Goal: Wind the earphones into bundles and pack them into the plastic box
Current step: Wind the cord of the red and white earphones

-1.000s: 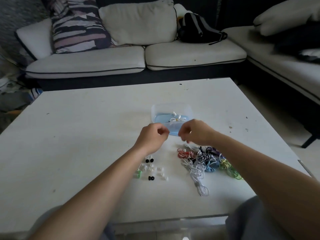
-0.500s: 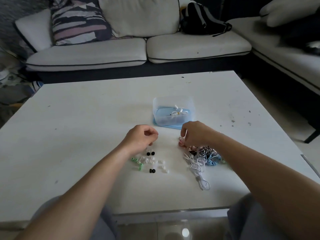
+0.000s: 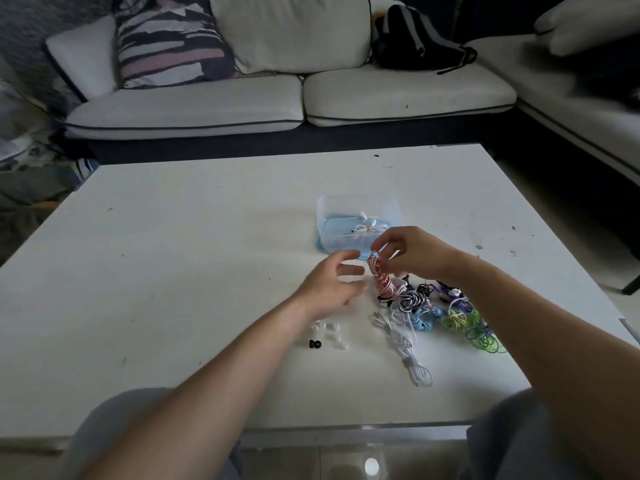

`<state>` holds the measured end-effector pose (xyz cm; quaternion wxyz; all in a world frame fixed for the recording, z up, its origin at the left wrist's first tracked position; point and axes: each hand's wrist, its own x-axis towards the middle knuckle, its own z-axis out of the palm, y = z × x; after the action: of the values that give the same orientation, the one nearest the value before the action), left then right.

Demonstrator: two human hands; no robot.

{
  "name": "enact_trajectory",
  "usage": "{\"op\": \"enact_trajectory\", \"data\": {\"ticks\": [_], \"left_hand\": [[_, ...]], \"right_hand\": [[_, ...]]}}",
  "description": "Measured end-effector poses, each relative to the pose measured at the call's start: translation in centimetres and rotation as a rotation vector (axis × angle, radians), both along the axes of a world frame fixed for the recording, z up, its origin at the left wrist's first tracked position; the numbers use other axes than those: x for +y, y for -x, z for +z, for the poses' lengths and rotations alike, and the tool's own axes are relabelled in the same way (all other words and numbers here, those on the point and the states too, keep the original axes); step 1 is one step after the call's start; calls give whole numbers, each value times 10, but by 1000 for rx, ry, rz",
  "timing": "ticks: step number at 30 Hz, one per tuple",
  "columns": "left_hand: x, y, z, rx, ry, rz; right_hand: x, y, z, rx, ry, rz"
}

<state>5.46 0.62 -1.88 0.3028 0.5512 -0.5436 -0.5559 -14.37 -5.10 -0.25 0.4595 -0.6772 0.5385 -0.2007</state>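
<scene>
My right hand [image 3: 414, 252] pinches the top of a pink-and-white earphone cable [image 3: 380, 279] and lifts it out of a tangled pile of coloured earphones [image 3: 440, 311] on the white table [image 3: 173, 258]. Just left of the pink cable, my left hand [image 3: 334, 284] hovers with fingers spread and holds nothing. A clear plastic box [image 3: 358, 220] with a blue base stands just behind the hands; one wound white earphone bundle [image 3: 365, 227] lies inside it.
Small loose ear tips [image 3: 327, 336], white and black, lie on the table under my left forearm. A white cable [image 3: 410, 355] trails from the pile toward the front edge. Sofas border the table's far and right sides.
My right hand has lifted the pink cable up off the pile. My left hand has opened its fingers and moved right toward the cable.
</scene>
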Motion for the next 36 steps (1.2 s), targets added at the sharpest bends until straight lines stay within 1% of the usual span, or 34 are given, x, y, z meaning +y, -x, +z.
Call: {"op": "enact_trajectory", "data": {"ticks": [2,8,12,14,15,19,21,22,26,29,33,36], "left_hand": [[0,14,-5,56,1,33],[-5,22,-15,56,46,99],[-8,15,-9,89,-9,134],[-8,15,-9,99,-41,153],[-9,15,-10,106,-54,162],[-9,15,-9,130,-74,176],[-8,14,-6,141,-72,195],[-8,14,-6,142,-70,208],[-9,12,-3,128,-56,264],[-12,8,3,158,-50,305],[-13,4,11,197,-66,288],[-12,5,20,235,-57,267]], "right_hand": [[0,-2,0,-26,3,6],[1,-4,2,-143,-35,-8],[2,-10,7,-126,-70,-24],[3,-13,5,-44,-93,5],[5,-13,4,29,-85,56],[8,-14,-4,463,3,296],[10,-14,-3,639,73,336],[10,-13,-1,681,91,337],[7,-8,7,756,91,327],[5,-1,11,770,66,326],[6,5,14,758,31,310],[9,5,15,800,-3,308]]}}
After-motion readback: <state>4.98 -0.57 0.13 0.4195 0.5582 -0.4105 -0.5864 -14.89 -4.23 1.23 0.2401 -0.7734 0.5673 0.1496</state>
